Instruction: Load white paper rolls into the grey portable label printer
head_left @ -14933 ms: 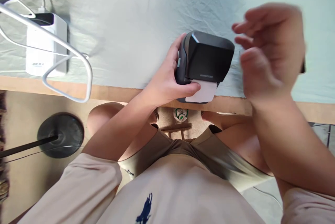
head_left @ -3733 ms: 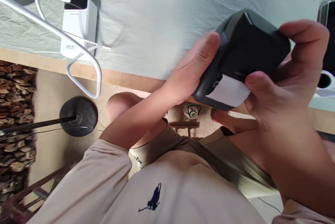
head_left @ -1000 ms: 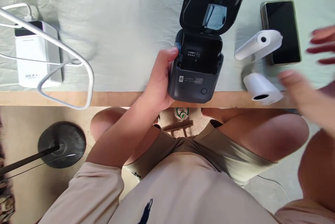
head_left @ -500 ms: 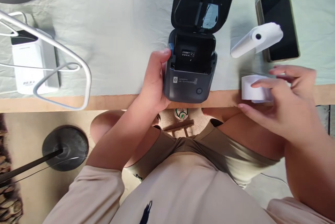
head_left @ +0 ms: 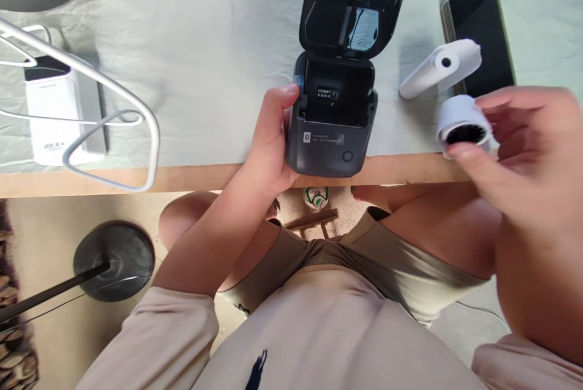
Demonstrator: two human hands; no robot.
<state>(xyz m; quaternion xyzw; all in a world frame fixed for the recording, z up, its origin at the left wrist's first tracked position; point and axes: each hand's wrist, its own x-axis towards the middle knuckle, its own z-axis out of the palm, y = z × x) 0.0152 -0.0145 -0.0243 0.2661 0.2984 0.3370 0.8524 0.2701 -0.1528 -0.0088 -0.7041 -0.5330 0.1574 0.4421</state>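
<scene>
Dark grey box-shaped label printer (head_left: pixel 331 129): at table edge (head_left: pixel 204 174), lid up, paper bay empty, steadied by my left hand (head_left: pixel 268 147) clasping its 9 o'clock side. Right hand (head_left: pixel 523 147) pinches small white paper roll (head_left: pixel 463 126), lifted at 3 o'clock; I judge loading remains.

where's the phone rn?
Head view, far right: the phone lies on the cloth, right of the open printer, behind a paper roll.
</scene>
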